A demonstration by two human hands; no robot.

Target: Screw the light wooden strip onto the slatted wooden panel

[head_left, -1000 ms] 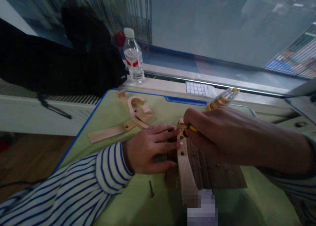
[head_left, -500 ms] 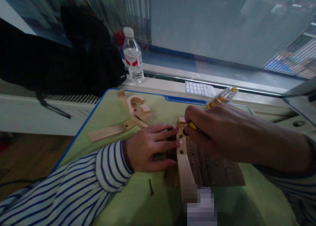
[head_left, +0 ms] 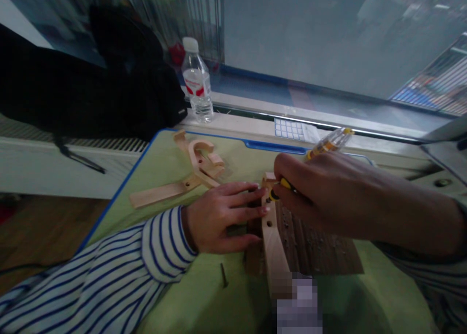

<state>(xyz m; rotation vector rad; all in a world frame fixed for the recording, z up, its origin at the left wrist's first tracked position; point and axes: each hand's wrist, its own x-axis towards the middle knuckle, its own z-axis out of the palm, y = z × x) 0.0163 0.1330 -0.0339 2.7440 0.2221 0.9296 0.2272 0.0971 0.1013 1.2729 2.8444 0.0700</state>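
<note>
A screwdriver [head_left: 332,140] with a clear and yellow handle is gripped in my right hand [head_left: 324,193], fingers closed around it. Its tip end points at the upper part of a pale wooden piece [head_left: 276,253] with a drilled hole. That piece lies along the edge of a brown wooden block [head_left: 324,253] marked with small holes or specks. My left hand [head_left: 221,219] rests with fingers spread, the fingertips touching the pale piece's left side. Near the left wrist lies a loose screw [head_left: 224,275]. Whether the tip sits in a screw is too small to tell.
More pale wooden pieces, one hook-shaped [head_left: 195,158], lie at the back left of the green table [head_left: 146,176] with its blue rim. A water bottle [head_left: 198,83] stands on the sill behind, beside a black bag [head_left: 146,81]. A gridded white sheet [head_left: 290,129] lies there too.
</note>
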